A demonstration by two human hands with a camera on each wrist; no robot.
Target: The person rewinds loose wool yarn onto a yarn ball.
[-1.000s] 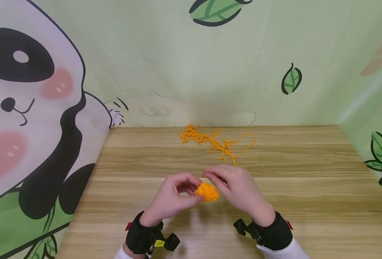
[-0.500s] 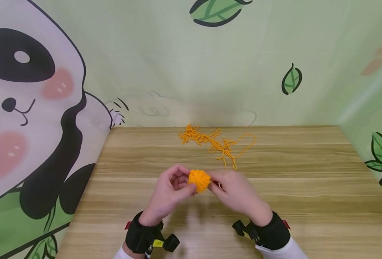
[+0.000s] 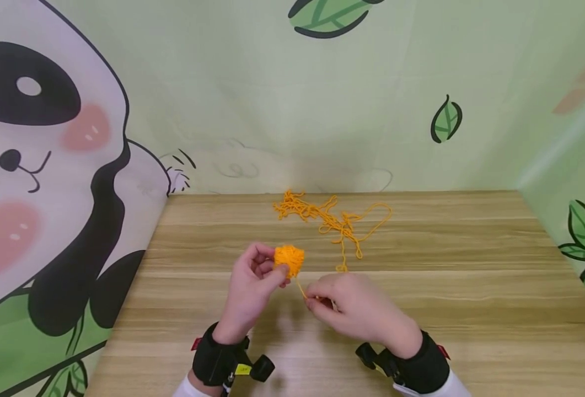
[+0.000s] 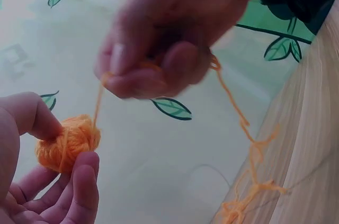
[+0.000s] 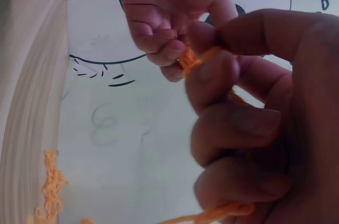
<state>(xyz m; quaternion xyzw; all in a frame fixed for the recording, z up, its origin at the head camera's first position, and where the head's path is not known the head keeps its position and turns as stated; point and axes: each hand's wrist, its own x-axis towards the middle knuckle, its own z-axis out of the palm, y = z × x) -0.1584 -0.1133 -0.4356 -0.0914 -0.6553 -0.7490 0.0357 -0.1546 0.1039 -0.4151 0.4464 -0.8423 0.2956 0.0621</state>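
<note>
A small ball of orange yarn (image 3: 289, 260) is pinched between thumb and fingers of my left hand (image 3: 254, 289), held above the table. From the ball's lower side a single strand (image 3: 300, 288) runs taut to my right hand (image 3: 359, 306), whose thumb and forefinger pinch it. In the left wrist view the ball (image 4: 66, 142) shows its wound layers, and the strand leads up to the curled right fingers. Out of the other side of that hand the yarn (image 4: 231, 94) trails down to the table. In the right wrist view, fingers mostly cover the ball.
A loose tangle of orange yarn (image 3: 339, 223) lies along the back of the wooden table (image 3: 213, 237), partly tied to the strand in hand. A printed backdrop (image 3: 252, 110) with a panda and leaves rises behind and at the sides.
My left hand has moved left and slightly up with the yarn ball, turning it. The right hand has swung round it, ending lower, and the strand between them now shows.
</note>
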